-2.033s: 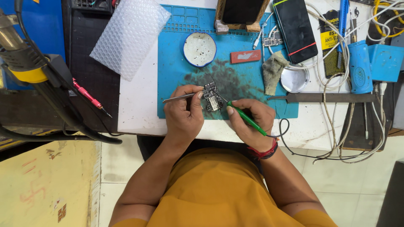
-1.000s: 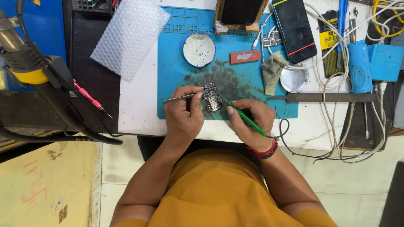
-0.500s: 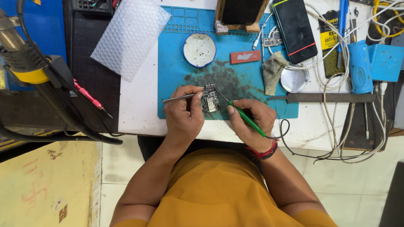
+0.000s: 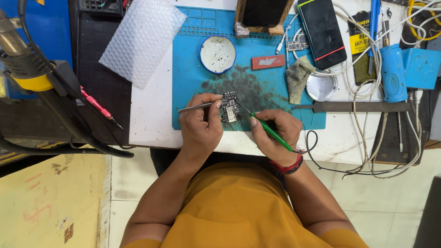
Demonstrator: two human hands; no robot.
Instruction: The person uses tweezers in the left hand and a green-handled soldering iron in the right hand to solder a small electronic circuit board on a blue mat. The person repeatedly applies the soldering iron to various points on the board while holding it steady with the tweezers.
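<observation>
Meanwhile, the left hand (image 4: 200, 124) pinches slim metal tweezers (image 4: 195, 107) beside a small dark circuit board (image 4: 230, 109), just ahead of the right hand (image 4: 274, 132) gripping a green-handled probe (image 4: 270, 132) touching it.

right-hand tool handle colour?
Green, held in the right hand; head view.

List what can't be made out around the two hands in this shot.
- Head view: the circuit board parts are too small to identify.
- The tweezers tips are hidden by the left hand.
- The green tool tip contact is too fine; the right hand covers its handle.
</observation>
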